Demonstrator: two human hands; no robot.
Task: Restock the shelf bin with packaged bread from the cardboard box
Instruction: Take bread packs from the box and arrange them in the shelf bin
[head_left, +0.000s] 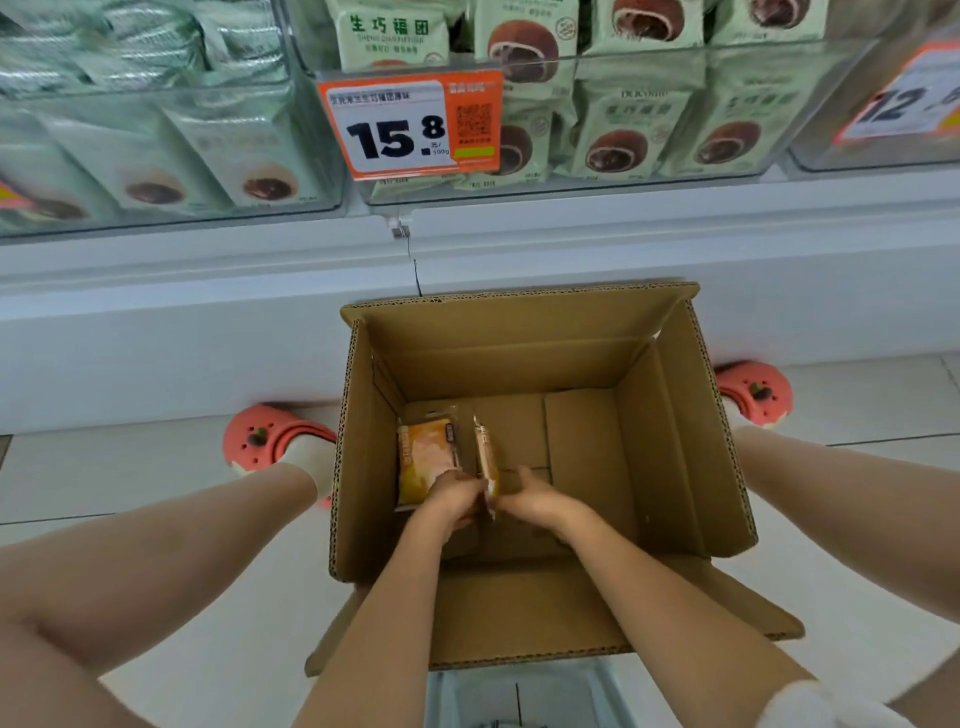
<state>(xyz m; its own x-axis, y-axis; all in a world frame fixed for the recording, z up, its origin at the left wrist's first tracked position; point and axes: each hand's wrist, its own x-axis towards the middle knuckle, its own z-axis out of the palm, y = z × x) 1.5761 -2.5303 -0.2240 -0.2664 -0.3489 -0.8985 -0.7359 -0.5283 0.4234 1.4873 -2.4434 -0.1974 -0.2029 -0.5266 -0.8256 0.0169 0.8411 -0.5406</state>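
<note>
An open cardboard box (524, 441) sits on the pale floor (156, 467) in front of a white shelf base (208, 312), between the person's bare legs and coral clogs (270, 436). Both hands reach down inside it. Two bread packs remain at the bottom left: an orange pack (423, 460) lying flat, and a second pack (487, 462) standing on edge just beside it. The left hand (454, 496) rests on the near end of the flat pack, fingers curled at its edge; whether it truly grips is unclear. The right hand (532, 499) pinches the near end of the upright pack. Above, clear shelf bins (571, 179) hold green-wrapped pastry packs (618, 130), and an orange price tag (410, 124) reading 15.8 hangs on the middle bin's front.
</note>
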